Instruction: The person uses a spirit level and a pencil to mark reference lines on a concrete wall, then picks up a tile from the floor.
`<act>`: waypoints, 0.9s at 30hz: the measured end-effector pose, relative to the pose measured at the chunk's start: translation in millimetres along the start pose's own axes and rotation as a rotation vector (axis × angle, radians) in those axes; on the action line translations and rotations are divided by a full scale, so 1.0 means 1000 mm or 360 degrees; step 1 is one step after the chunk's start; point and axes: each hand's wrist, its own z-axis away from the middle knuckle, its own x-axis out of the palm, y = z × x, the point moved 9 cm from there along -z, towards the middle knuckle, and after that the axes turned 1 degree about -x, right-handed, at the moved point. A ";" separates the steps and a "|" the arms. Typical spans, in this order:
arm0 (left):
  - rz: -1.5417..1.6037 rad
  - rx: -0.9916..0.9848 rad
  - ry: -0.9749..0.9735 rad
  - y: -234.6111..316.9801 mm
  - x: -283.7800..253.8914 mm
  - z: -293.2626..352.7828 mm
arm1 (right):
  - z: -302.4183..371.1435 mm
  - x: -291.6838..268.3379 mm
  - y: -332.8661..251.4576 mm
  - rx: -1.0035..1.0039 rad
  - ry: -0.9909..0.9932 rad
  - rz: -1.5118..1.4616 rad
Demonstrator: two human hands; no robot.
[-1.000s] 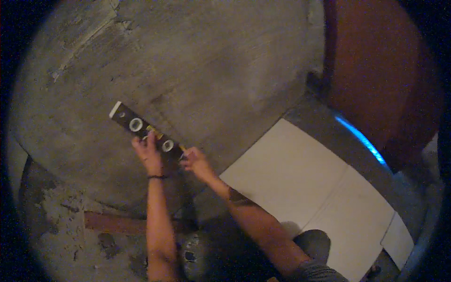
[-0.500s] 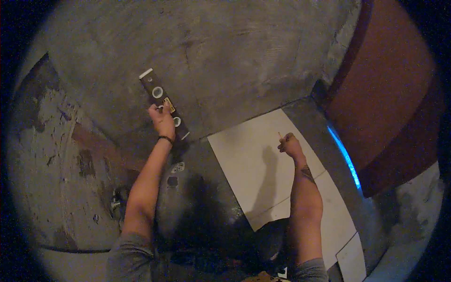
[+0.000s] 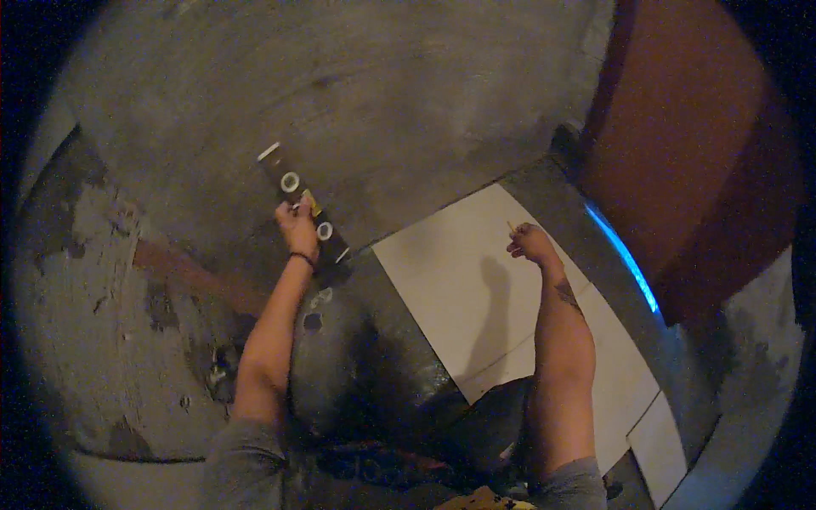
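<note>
My left hand (image 3: 297,231) grips a dark spirit level (image 3: 312,203) around its middle, next to a yellow label. The level is tilted, its white-capped far end pointing up and left, and two round white-ringed vials show along it. Over a large pale tile (image 3: 442,272) hovers my right hand (image 3: 531,244), fingers closed around a thin, pencil-like stick (image 3: 512,228). A shadow of my right hand and arm falls across that tile.
Bare grey concrete wall (image 3: 357,102) rises beyond the tile's far edge. A reddish-brown panel (image 3: 688,153) stands at right, with a bright blue strip of light (image 3: 625,255) along its foot. Rough, stained grey surface (image 3: 93,280) lies at left. More pale tile (image 3: 659,446) lies lower right.
The whole view has shifted a little. Within it, the level and my left hand sit slightly lower and to the right; my right hand sits slightly higher. Both grips look the same.
</note>
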 end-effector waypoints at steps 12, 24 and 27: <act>0.0173 0.0112 -0.0054 0.024 0.058 0.037 | -0.016 -0.039 0.029 -0.0346 0.0001 0.0767; -0.0063 0.0233 0.0008 0.074 0.013 0.019 | -0.043 0.049 -0.008 -0.0258 0.0034 0.0091; 0.0307 0.0170 -0.0258 0.092 0.048 0.003 | -0.063 0.054 0.001 -0.0410 -0.0093 0.0421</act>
